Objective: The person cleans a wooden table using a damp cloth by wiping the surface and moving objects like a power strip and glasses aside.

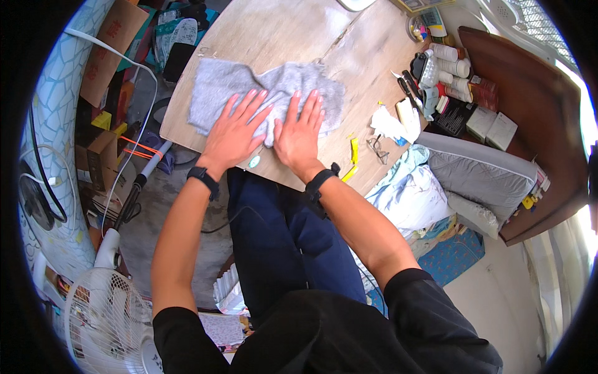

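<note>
A grey cloth garment lies spread and wrinkled on the wooden tabletop, near its front left edge. My left hand rests palm down on its near middle, fingers apart. Beside it, my right hand presses flat on the right portion, the fingers also spread. Between the two hands the fabric bunches into folds. Neither hand grips anything. Each wrist wears a black band. The garment's shape is partly covered, so I cannot tell its exact kind.
Right of the cloth lie eyeglasses, yellow strips and crumpled white tissue. Scissors, bottles and boxes crowd the right side. A grey cushion leans there. At lower left stands a fan.
</note>
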### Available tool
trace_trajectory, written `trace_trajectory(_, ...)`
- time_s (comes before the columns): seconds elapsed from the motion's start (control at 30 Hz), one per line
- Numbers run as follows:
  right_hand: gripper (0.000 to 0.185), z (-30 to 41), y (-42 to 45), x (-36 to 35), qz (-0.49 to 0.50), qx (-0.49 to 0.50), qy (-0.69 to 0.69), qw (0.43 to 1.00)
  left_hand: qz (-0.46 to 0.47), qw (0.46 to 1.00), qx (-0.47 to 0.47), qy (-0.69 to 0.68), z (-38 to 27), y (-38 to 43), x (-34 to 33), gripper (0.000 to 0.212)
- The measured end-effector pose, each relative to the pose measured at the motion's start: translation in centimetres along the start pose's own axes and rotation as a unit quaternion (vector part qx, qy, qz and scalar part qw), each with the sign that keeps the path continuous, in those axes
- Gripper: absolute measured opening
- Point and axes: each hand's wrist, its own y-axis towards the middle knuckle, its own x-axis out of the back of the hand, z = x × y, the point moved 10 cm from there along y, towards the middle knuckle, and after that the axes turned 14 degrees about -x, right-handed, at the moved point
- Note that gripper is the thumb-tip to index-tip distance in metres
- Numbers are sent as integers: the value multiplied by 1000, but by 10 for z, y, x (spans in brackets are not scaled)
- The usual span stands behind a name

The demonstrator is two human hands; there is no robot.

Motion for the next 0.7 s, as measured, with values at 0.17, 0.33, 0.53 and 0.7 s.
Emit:
trace_trajectory(0.17,78,31,-41,-18,19,37,-6,999,60,996,20,-57,-7,-57,-9,74)
trace_trajectory(0.33,74,55,-82,-37,84,105,5,991,1,1000,18,-17,-15,-105,-17,50)
trace_trajectory(0.53,66,83,-139,-56,151,237,-31,959,-1,996,75,-43,-35,-164,-33,37)
trace_trajectory(0.7,62,98,-180,-72,248,347,56,903,-17,963,212,-167,-55,-214,-38,39)
